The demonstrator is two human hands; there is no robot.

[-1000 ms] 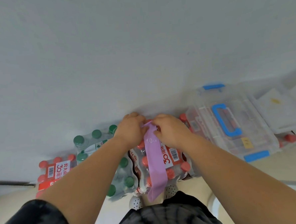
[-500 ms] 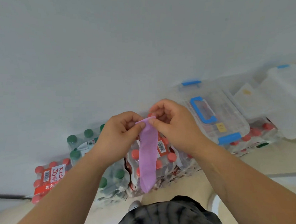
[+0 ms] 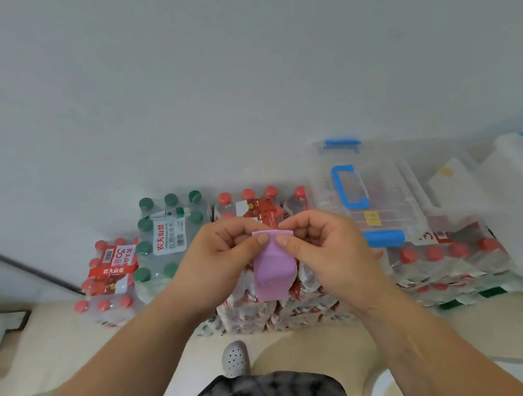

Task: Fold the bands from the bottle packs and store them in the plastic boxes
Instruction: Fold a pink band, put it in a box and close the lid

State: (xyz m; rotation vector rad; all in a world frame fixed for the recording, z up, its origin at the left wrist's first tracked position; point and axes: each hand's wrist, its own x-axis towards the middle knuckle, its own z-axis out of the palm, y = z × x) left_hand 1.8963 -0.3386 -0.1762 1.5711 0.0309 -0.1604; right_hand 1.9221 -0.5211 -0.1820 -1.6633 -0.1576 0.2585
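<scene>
Mid-frame, left hand (image 3: 227,258) and right hand (image 3: 321,249) each pinch the purple band (image 3: 274,270) at its top edge, seemingly doubled; align edges squarely, then carry to the plastic box (image 3: 373,197), right of centre

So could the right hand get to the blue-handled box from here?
Probably, but not freely: the right hand and left hand both pinch the purple band. The clear box sits just right, unobstructed, lid apparently closed.

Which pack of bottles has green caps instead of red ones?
The green-capped pack, second from the left, behind the left hand. Every other visible pack has red caps.
</scene>
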